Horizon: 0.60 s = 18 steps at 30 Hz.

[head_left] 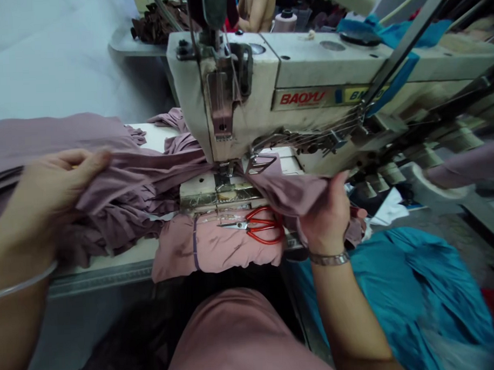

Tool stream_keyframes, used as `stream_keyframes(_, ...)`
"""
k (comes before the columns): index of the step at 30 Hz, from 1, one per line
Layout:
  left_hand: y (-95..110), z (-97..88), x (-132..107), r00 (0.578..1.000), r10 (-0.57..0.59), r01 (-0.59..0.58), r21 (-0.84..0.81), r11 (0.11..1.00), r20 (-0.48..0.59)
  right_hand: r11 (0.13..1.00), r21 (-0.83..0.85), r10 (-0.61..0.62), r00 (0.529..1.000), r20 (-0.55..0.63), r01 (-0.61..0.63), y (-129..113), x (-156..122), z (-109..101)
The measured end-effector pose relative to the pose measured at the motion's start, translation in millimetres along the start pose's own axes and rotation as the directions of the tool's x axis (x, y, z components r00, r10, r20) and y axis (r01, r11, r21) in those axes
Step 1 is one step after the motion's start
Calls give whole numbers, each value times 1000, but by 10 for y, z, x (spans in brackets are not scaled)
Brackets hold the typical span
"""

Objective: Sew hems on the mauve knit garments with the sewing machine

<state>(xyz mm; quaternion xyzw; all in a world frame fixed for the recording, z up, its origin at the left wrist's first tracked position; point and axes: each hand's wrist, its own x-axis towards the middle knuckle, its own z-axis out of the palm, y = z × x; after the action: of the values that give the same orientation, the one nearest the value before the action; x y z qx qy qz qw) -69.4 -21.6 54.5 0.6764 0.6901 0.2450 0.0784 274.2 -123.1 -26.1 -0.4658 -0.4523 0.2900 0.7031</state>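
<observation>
A length of mauve fabric (pixel 161 165) runs under the needle area of a white sewing machine (pixel 235 72). My left hand (pixel 64 178) grips it on the left, thumb pressed over the cloth, somewhat blurred. On the right, my right hand (pixel 327 217) is closed on the fabric's other end, which stretches up toward the presser foot (pixel 227 169). Below the needle plate lies a pink padded cloth (pixel 229 250) with red-handled scissors (pixel 264 226) resting on it. More mauve cloth lies bunched in folds beneath and beside my left hand.
A stack of mauve fabric (pixel 62 129) sits at the left of the machine bed. Teal cloth (pixel 412 287) hangs in a heap at lower right, near several thread cones. Brown scraps (pixel 160 23) lie on a surface behind. Part of another person (pixel 257 9) shows beyond the machine.
</observation>
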Motion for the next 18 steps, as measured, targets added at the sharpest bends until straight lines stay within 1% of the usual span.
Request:
stream_keyframes(1, 89, 72, -23, 977, 177, -168, -84, 982, 118, 989, -122, -66, 993, 101, 78, 18, -33, 116)
stream_keyframes(2, 177, 173, -54, 890, 385, -333, -228, 915, 245, 962, -225, -102, 968, 229, 155, 39, -57, 215)
stream_keyframes(3, 256, 296, -93, 720, 615, -510, -354, 784, 322, 908, -329, -122, 915, 384, 259, 61, -66, 289)
stream_keyframes(4, 320, 434, -137, 560, 762, -661, -378, 648, 327, 812, -427, -126, 834, 538, 398, 82, -58, 331)
stream_keyframes(5, 366, 575, -184, 459, 845, -790, -310, 529, 275, 646, -507, -115, 729, 675, 571, 100, -33, 339)
stream_keyframes(6, 392, 703, -231, 409, 885, -874, -185, 450, 223, 436, -536, -83, 625, 776, 723, 113, 4, 317)
stream_keyframes(7, 403, 809, -279, 374, 908, -919, -53, 390, 189, 237, -521, -51, 546, 836, 820, 121, 50, 272)
stream_keyframes(8, 405, 886, -325, 353, 924, -936, 66, 347, 150, 98, -491, -41, 497, 867, 865, 123, 96, 214)
stream_keyframes(9, 405, 931, -371, 340, 933, -935, 152, 321, 120, 11, -458, -45, 458, 888, 889, 120, 137, 155)
stream_keyframes(10, 407, 948, -414, 328, 940, -930, 206, 303, 98, -40, -430, -59, 427, 902, 902, 112, 165, 105)
stream_keyframes(11, 414, 943, -455, 321, 944, -926, 235, 295, 80, -63, -404, -77, 399, 914, 913, 103, 179, 70)
stream_keyframes(12, 428, 926, -493, 325, 943, -921, 250, 299, 70, -65, -383, -98, 376, 921, 921, 95, 177, 53)
stream_keyframes(13, 446, 904, -527, 339, 938, -915, 255, 311, 71, -51, -369, -118, 362, 925, 928, 89, 161, 53)
stream_keyframes(14, 465, 884, -555, 353, 933, -911, 253, 324, 76, -27, -364, -132, 357, 925, 931, 85, 135, 67)
stream_keyframes(16, 498, 866, -591, 384, 920, -904, 237, 355, 84, 32, -376, -142, 377, 915, 926, 87, 71, 121)
stream_keyframes(18, 510, 878, -601, 406, 912, -897, 214, 386, 60, 73, -417, -131, 423, 897, 906, 90, 18, 176)
